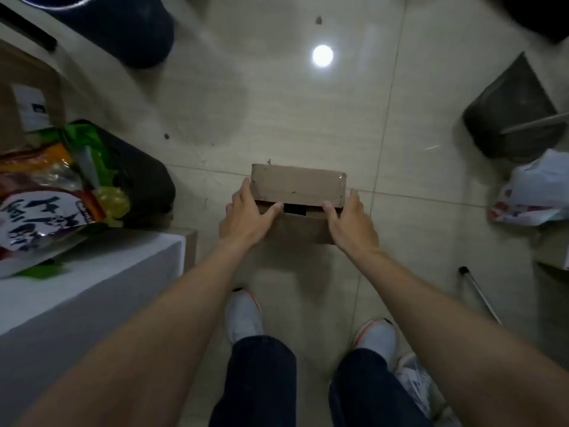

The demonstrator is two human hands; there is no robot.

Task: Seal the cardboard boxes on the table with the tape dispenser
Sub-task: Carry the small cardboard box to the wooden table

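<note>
Bare forearms, dark blue trousers, white orange-trimmed shoes

Large black Chinese characters stand on the white panel of a snack bag, too blurred to read. The white label on the brown box is also illegible.
</note>
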